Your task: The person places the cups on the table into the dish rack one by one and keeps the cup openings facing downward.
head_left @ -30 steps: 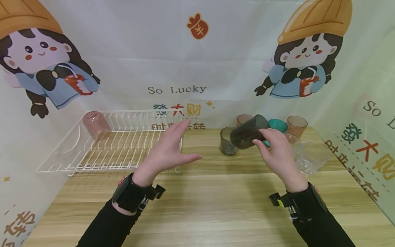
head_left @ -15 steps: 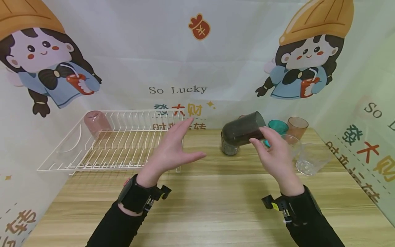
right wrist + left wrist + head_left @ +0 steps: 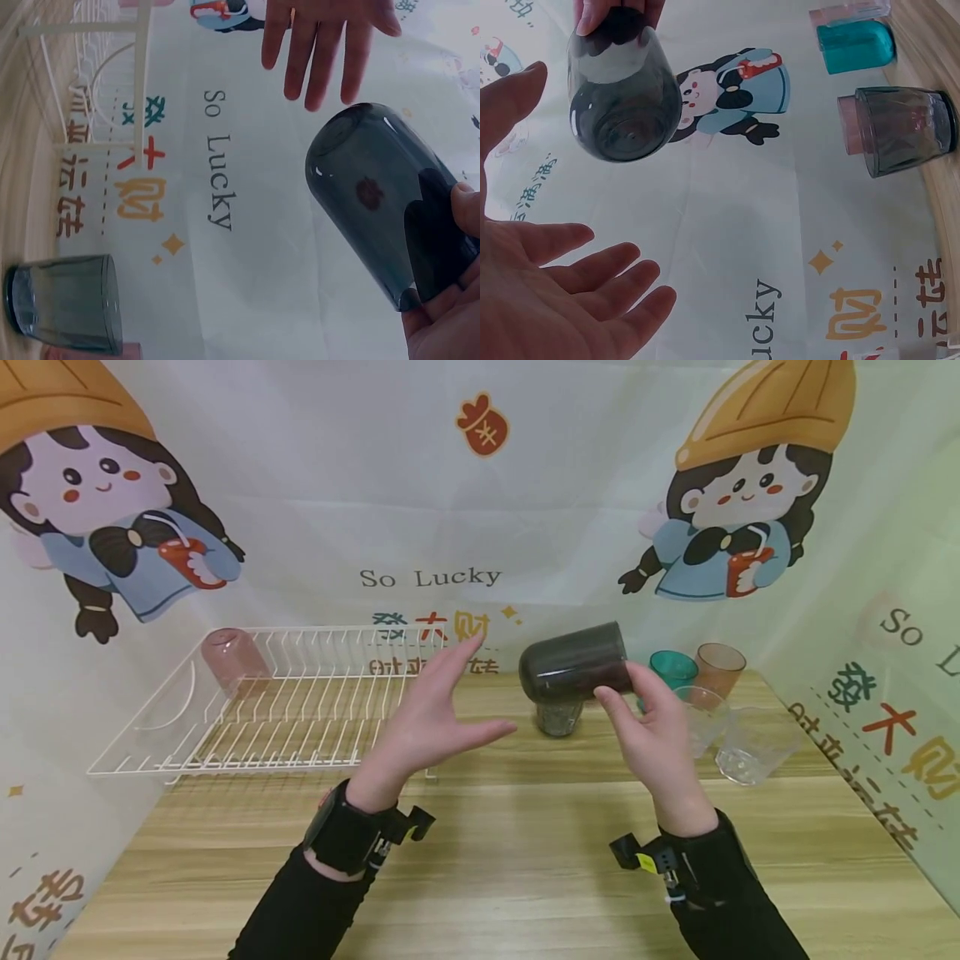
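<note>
My right hand (image 3: 652, 739) grips a dark grey glass (image 3: 573, 664) near its rim, thumb on the near side. The glass is tilted nearly on its side in the air, its rounded base toward the left. My left hand (image 3: 420, 718) is raised with fingers spread and thumb out, apart from the glass. In the left wrist view the left palm (image 3: 562, 300) faces the held glass (image 3: 622, 97). Below and behind the held glass, a second grey glass (image 3: 558, 720) stands upright on the table, its upper part hidden in the head view.
A white wire dish rack (image 3: 262, 768) on the left holds an upside-down pink glass (image 3: 234, 662). At the right stand a teal glass (image 3: 673, 667), an amber-pink glass (image 3: 720, 664) and clear glasses (image 3: 753, 752). A printed cloth (image 3: 420, 527) hangs behind the table.
My right hand has carried the grey glass leftward and slightly up, tipping it closer to horizontal. My left hand has moved a little to the right, still spread.
</note>
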Motion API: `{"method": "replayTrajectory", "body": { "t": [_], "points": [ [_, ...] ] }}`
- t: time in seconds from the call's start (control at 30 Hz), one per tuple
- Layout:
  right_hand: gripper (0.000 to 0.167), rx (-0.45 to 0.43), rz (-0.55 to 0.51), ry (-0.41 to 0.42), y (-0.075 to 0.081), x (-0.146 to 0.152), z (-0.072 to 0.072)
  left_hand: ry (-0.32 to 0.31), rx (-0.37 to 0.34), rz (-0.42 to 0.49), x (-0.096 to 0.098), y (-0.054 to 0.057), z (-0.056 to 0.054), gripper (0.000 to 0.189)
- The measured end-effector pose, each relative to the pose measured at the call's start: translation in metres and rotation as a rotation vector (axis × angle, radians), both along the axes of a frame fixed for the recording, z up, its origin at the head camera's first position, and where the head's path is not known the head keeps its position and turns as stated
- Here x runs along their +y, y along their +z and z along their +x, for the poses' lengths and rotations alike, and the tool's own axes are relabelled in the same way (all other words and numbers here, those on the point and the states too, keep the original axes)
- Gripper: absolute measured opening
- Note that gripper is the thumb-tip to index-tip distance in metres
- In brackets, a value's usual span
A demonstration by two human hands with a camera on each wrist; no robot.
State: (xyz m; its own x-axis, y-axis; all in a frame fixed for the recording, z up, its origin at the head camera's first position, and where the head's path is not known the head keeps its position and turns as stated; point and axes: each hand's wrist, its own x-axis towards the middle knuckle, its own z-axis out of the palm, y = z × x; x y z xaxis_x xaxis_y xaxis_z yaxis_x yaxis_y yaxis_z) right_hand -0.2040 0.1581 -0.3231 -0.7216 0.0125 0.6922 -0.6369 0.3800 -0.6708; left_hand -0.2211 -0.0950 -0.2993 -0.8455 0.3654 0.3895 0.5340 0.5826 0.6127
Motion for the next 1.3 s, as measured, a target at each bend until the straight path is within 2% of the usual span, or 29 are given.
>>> {"method": "replayTrajectory", "body": {
  "t": [0.3, 0.5, 0.67, 0.83, 1.07, 1.3],
  "points": [
    [0.021, -0.05, -0.119, 0.071, 0.003, -0.006, 0.003, 0.002, -0.025, 0.039, 0.006, 0.003, 0.002, 0.107],
    [0.023, -0.118, -0.22, 0.133, 0.004, -0.01, 0.006, 0.011, -0.03, 0.078, 0.012, 0.004, 0.002, 0.106],
    [0.026, -0.144, -0.259, 0.163, 0.002, -0.016, 0.009, -0.031, -0.012, 0.144, 0.016, 0.004, 0.001, 0.104],
    [0.026, -0.143, -0.251, 0.18, -0.001, -0.021, 0.01, -0.078, -0.002, 0.223, 0.018, 0.001, 0.001, 0.102],
    [0.028, -0.151, -0.288, 0.234, -0.004, -0.024, 0.011, -0.112, -0.021, 0.307, 0.022, -0.003, 0.002, 0.097],
    [0.028, -0.188, -0.298, 0.197, -0.008, -0.028, 0.012, -0.146, -0.07, 0.374, 0.025, -0.006, 0.002, 0.093]
  ]
}}
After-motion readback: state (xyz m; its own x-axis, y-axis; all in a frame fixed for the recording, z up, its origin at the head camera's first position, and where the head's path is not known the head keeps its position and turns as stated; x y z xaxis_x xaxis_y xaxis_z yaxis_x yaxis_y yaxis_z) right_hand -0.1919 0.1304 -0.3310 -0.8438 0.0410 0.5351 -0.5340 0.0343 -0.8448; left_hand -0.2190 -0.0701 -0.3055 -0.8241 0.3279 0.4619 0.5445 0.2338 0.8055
